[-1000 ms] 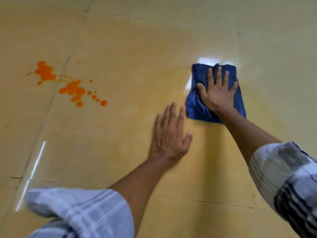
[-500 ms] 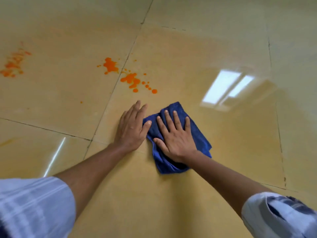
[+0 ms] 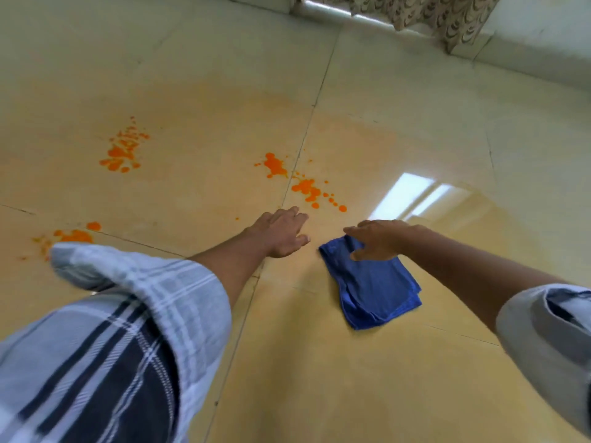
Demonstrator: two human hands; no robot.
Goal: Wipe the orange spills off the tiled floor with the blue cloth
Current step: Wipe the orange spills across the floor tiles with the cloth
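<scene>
The folded blue cloth (image 3: 374,286) lies flat on the yellow tiled floor (image 3: 319,378). My right hand (image 3: 379,239) rests over the cloth's far end, fingers spread and pointing left, not gripping it. My left hand (image 3: 281,233) lies flat on the floor just left of the cloth, holding nothing. An orange spill (image 3: 303,187) of blots and drops sits just beyond both hands, across a grout line. A second orange spill (image 3: 123,151) lies farther left. A third orange spill (image 3: 75,235) at the near left is partly hidden by my checked left sleeve (image 3: 128,314).
A wall base (image 3: 527,52) and a patterned curtain (image 3: 431,14) run along the top right. A bright window reflection (image 3: 412,199) shines on the tile right of my hands. Grout lines cross the floor.
The view has tilted up and pulled back, showing more spills and the wall. My right hand has slid from the cloth's middle to its far end. My left hand stays beside the cloth.
</scene>
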